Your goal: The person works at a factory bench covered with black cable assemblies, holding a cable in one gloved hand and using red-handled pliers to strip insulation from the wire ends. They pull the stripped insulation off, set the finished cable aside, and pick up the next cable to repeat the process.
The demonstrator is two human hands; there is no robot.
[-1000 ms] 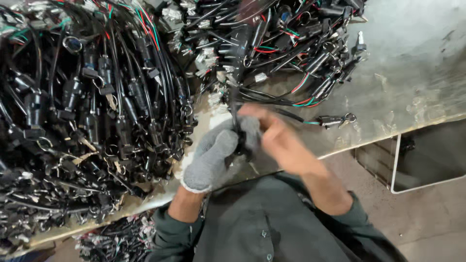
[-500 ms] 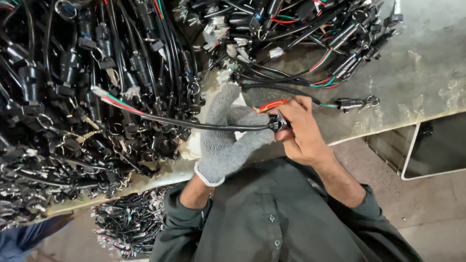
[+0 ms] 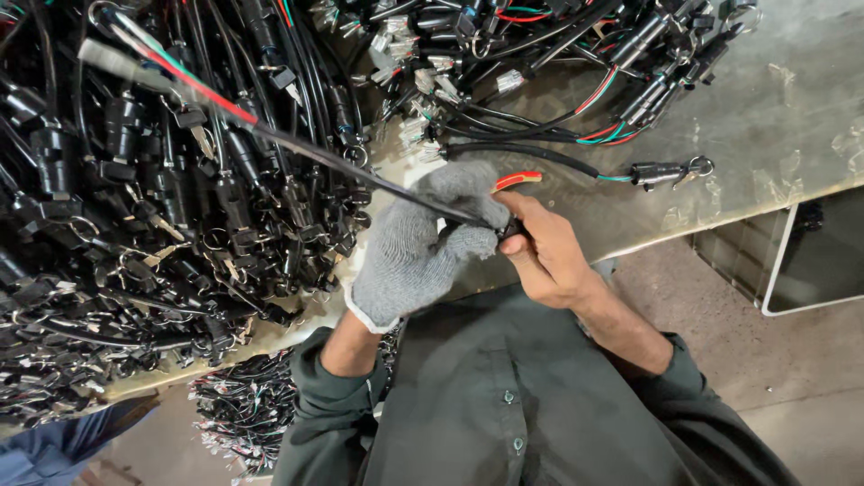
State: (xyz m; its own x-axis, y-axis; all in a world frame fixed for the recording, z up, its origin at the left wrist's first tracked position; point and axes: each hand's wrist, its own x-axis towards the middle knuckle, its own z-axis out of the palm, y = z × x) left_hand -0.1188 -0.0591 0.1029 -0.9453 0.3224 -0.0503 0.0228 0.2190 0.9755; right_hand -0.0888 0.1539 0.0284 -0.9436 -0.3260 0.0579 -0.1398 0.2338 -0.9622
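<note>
My left hand (image 3: pixel 416 247) wears a grey knit glove and is closed around a black sheathed cable (image 3: pixel 360 171). The cable runs up and left from my hands and ends in red, green and white wires (image 3: pixel 171 67) with a pale connector. My bare right hand (image 3: pixel 544 247) pinches the cable's near end, where a small black part sits between thumb and fingers. Short red and orange wire ends (image 3: pixel 517 180) stick out just above my right hand. Both hands meet over the front edge of the metal table (image 3: pixel 765 126).
A big heap of black cable assemblies with switches and key rings (image 3: pixel 153 225) covers the table's left half. Another bundle (image 3: pixel 540 63) lies at the top centre. One loose cable with a key (image 3: pixel 666 171) lies right of my hands. More harnesses (image 3: pixel 243 414) hang below the table.
The cable's free end has swung up and to the left, from lying level to slanting across the heap. Both hands stay closed on its near end.
</note>
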